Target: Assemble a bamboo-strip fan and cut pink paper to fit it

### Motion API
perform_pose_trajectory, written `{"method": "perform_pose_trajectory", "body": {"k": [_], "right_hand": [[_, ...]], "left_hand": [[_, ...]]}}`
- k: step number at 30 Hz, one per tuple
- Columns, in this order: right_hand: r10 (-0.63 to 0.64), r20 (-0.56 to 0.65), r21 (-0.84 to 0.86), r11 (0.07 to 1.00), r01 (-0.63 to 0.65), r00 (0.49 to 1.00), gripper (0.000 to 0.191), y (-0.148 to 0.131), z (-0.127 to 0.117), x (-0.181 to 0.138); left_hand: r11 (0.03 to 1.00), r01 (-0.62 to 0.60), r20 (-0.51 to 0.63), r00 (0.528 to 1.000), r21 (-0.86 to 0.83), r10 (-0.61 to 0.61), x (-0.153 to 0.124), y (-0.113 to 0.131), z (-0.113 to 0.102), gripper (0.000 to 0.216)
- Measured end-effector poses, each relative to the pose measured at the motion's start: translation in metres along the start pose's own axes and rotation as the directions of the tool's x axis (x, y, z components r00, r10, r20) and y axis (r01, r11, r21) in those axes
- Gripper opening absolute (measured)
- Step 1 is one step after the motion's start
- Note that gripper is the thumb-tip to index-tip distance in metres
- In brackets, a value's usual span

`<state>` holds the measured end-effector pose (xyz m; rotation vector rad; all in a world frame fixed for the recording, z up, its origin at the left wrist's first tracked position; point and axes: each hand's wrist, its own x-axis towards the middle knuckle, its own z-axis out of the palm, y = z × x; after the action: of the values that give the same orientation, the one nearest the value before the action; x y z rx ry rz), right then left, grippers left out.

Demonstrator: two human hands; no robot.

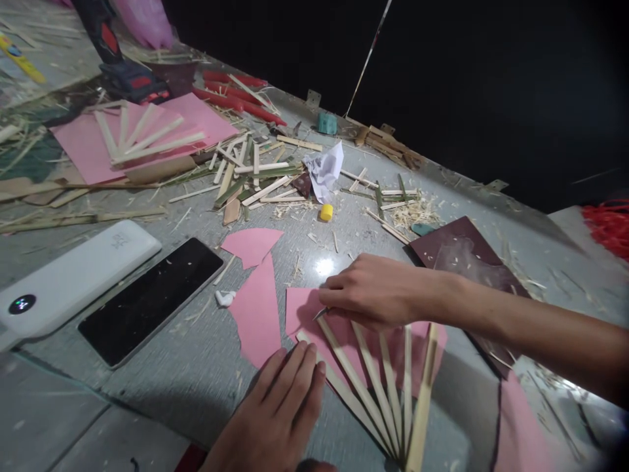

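Observation:
A hand fan of pale bamboo sticks (pixel 372 400) and pink paper (pixel 302 307) lies spread on the grey table in front of me. My right hand (pixel 361 295) is closed over the paper's upper left part. From its fingers sticks a small pointed blade (pixel 320 314), its tip at the paper near a stick's end; the rest of the blade is hidden. My left hand (pixel 280 406) lies flat, fingers stretched out, fingertips at the fan's left outer stick. Just left of the fan are a cut pink paper piece (pixel 258 314) and a smaller pink scrap (pixel 250 246).
At left lie a black phone (pixel 152 301) and a white power bank (pixel 78 269). Another fan (pixel 142 134) rests on pink paper behind. Bamboo offcuts (pixel 260 177), crumpled white paper (pixel 327 172) and a yellow cap (pixel 326 212) lie ahead. A dark brown board (pixel 462 249) is at right.

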<state>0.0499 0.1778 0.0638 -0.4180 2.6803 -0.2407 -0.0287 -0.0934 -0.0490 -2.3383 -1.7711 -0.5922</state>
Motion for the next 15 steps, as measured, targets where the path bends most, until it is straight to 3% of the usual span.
{"method": "perform_pose_trajectory", "body": {"k": [15], "right_hand": [[-0.049, 0.031, -0.002, 0.999, 0.049, 0.998, 0.025, 0.0, 0.0, 0.011]], "left_hand": [[1.0, 0.004, -0.004, 1.0, -0.016, -0.004, -0.001, 0.002, 0.002, 0.086]]}}
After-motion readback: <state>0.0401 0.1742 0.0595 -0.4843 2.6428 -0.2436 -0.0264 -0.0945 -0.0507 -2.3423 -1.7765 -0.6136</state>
